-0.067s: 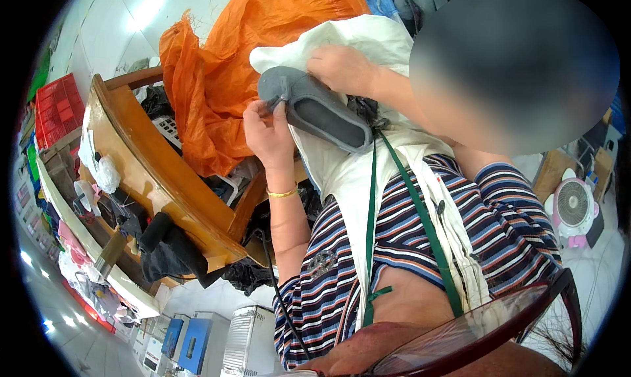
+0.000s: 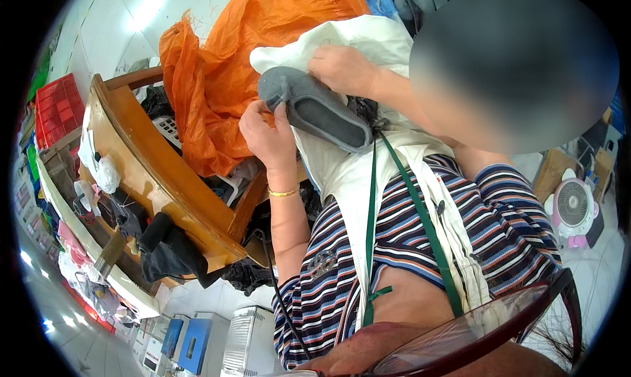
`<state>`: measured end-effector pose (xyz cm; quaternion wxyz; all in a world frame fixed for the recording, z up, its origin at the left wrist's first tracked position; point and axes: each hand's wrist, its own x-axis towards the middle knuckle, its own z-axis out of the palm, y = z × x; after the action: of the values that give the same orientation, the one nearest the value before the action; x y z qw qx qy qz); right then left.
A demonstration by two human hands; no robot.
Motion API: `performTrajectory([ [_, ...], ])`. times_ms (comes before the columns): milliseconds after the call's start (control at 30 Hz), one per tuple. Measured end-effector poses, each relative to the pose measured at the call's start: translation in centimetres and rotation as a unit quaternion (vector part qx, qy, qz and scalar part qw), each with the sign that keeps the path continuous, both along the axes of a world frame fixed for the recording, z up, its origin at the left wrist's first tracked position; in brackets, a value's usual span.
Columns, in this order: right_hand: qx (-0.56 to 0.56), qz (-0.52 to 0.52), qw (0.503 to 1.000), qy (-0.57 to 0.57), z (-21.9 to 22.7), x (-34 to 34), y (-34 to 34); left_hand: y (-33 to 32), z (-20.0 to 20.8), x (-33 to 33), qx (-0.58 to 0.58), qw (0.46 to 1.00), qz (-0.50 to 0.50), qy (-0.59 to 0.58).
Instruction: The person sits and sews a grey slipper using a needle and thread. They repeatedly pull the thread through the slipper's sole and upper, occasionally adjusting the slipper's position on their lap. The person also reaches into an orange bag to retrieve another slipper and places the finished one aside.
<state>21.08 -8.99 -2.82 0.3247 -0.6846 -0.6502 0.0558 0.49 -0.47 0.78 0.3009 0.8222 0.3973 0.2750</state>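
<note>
Hands work a grey slipper (image 2: 314, 109) held up against the white apron (image 2: 348, 173), just in front of the orange fabric (image 2: 223, 81). Left hand (image 2: 266, 130) grips the slipper's toe end, fingers curled and thumb pinching the rim. Right hand (image 2: 342, 68) sits on the upper edge, fingers bent and pinched at the seam; whether a needle or thread is between them is too small to tell.

Progress, as a judgement: the slipper looks formed, sole and upper already joined along most of the visible side. Work seems confined to the rim near the opening, so finishing or checking is what remains. No second slipper shows.

Surface: no flat worktop under the hands; the slipper is held in the air over the lap. To the left, a curved wooden bench (image 2: 164, 180) carries dark cloth scraps (image 2: 167, 252) and white bits.

Room: pale tiled floor with light glare, a red crate (image 2: 56, 107) at far left, blue boxes (image 2: 187, 341) below, a small pink fan (image 2: 575, 209) on the right. Gold bracelet (image 2: 282, 193) on the left wrist; striped shirt (image 2: 407, 245) under the apron.
</note>
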Motion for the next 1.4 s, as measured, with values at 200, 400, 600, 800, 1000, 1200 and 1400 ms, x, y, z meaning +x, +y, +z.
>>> performTrajectory([
  [200,-0.005,-0.037,0.999,0.018,0.4,-0.3,-0.4,-2.6,1.2,2.1,0.258,0.945,-0.172,0.105],
  [400,0.051,-0.107,0.976,0.183,1.9,-0.8,0.8,-2.2,0.0,2.2,0.089,0.987,-0.086,0.099],
  [600,0.063,-0.068,0.733,0.674,4.7,-4.1,4.3,-1.6,-0.4,2.3,-0.108,0.994,-0.036,0.009],
  [800,-0.009,-0.016,0.625,0.781,5.0,-4.7,3.5,-1.2,-1.9,2.2,0.003,0.998,-0.065,-0.001],
  [1000,0.032,-0.059,0.686,0.725,9.1,-5.2,0.8,-0.2,-1.5,3.2,0.153,0.983,-0.105,0.000],
  [1200,0.078,-0.067,0.716,0.691,10.0,-5.2,-1.5,0.8,-0.2,5.1,0.234,0.956,-0.174,-0.038],
  [1400,0.018,-0.075,0.864,0.497,11.1,-7.1,-5.7,-1.3,-0.2,6.1,0.127,0.953,-0.273,-0.032],
])
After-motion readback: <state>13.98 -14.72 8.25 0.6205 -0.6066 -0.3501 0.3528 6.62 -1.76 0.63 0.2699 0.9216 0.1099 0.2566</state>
